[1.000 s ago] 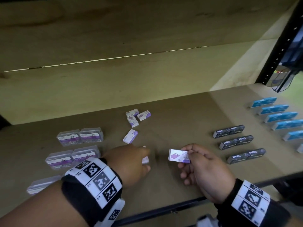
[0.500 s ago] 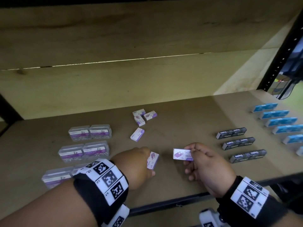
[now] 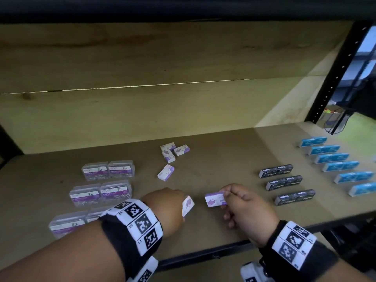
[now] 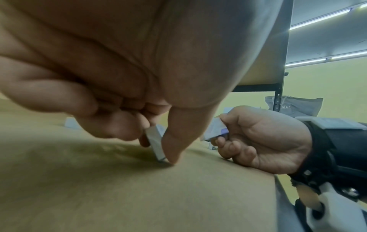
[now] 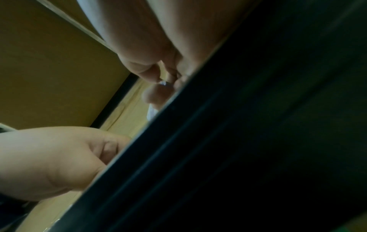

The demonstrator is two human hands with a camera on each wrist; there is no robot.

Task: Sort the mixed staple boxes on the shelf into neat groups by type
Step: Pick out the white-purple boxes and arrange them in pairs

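Observation:
On the brown shelf [image 3: 213, 163] my left hand [image 3: 168, 208] pinches a small white-and-purple staple box [image 3: 187, 206] that stands tilted on one edge; the left wrist view shows this box [image 4: 155, 143] between thumb and fingers, its lower corner on the board. My right hand [image 3: 242, 204] grips a second white-and-purple box [image 3: 214, 199] just above the shelf, a short gap to the right of the first. Several more of these small boxes [image 3: 174, 152] lie loose farther back, one [image 3: 165, 172] apart from the rest. The right wrist view is mostly dark.
Clear plastic paper-clip boxes [image 3: 107, 170] sit in paired rows at the left. Three dark staple boxes [image 3: 283, 183] lie in a column right of centre, and a column of blue boxes [image 3: 335, 165] runs along the far right. The shelf's black front rail [image 3: 203, 256] runs below my hands.
My left hand has tipped its small box up on edge from lying under the fingers. My right hand kept its box, with little movement. The head view rose and shifted slightly.

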